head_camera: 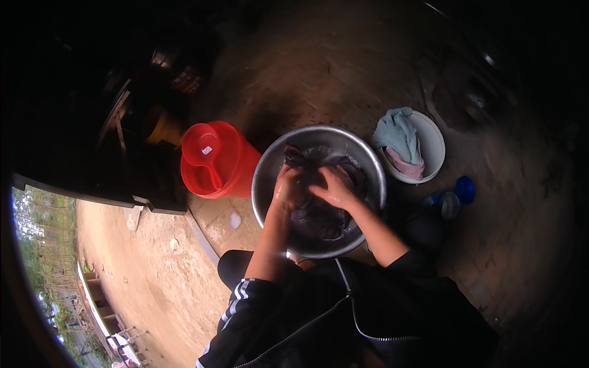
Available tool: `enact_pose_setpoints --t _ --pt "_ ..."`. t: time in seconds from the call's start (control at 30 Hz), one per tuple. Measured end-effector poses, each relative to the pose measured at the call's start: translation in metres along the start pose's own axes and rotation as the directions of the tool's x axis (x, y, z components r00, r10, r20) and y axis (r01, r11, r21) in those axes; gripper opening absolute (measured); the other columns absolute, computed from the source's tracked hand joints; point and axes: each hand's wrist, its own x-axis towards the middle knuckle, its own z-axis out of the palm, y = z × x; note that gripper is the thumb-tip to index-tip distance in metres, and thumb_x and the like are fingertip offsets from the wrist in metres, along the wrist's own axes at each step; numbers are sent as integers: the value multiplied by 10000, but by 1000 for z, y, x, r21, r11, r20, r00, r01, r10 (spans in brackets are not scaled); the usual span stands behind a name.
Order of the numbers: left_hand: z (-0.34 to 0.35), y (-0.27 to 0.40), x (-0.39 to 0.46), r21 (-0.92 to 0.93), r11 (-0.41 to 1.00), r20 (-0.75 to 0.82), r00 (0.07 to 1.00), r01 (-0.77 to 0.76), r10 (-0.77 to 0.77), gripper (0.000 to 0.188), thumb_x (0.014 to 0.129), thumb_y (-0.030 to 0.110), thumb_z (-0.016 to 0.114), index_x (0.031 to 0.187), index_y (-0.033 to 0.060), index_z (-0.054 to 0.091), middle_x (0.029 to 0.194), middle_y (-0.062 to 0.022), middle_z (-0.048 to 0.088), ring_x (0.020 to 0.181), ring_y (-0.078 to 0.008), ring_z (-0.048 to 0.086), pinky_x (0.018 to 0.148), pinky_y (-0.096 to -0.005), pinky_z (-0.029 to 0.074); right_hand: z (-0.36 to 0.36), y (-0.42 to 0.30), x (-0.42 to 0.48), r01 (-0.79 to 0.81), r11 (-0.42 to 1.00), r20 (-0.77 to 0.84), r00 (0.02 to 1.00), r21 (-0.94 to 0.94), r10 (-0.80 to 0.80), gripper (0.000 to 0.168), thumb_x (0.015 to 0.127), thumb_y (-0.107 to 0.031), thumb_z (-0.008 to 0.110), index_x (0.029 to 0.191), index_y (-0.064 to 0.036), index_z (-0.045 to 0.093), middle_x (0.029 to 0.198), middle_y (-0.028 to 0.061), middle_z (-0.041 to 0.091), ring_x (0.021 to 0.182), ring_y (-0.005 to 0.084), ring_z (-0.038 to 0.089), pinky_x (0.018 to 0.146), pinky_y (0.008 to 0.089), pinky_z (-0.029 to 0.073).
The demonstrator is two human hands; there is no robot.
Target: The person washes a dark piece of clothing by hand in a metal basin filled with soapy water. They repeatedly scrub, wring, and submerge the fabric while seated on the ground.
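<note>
A metal basin (378,184) stands on the floor before me, with dark wet cloth (320,221) and some suds in it. My left hand (290,186) is closed around a bunch of this cloth at the basin's left side, and a reddish edge of fabric sticks up just beyond the fingers. Over the cloth on the right lies my right hand (338,186), its thumb spread towards the left hand. Its fingertips sink into dark fabric, so their grip is hidden. Both hands look wet.
Left of the basin stands a red plastic bucket (248,161) with a red dipper (200,143) across its top. On the right, a white bucket (434,142) has a pale blue-green cloth (399,131) and a pink cloth (405,163) over its rim. A blue object (464,189) lies nearby.
</note>
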Motion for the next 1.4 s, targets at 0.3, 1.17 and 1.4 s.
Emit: enact_pose_setpoints --t 0.3,1.17,1.4 --pt "-37 36 -14 443 878 -14 978 -180 207 451 792 48 635 1218 39 486 1025 -58 587 939 -159 558 824 -280 459 -70 13 34 -317 387 107 873 866 476 136 817 -196 603 734 -105 545 629 -47 475 518 30 409 481 178 330" --pt "-61 -72 55 -253 951 -168 960 178 -225 309 875 242 440 1074 33 551 989 -108 598 906 -276 579 778 -414 482 23 -11 39 1 995 -221 975 -100 -23 205 692 -271 631 783 -99 565 944 110 549 691 338 595 592 434 500" --pt "-26 23 13 150 986 -109 991 -66 83 145 832 67 562 973 41 583 917 -53 623 837 -166 586 796 -286 466 -21 30 33 -168 977 -358 927 -130 112 203 799 -278 572 798 -76 580 926 102 551 761 326 579 638 443 461"
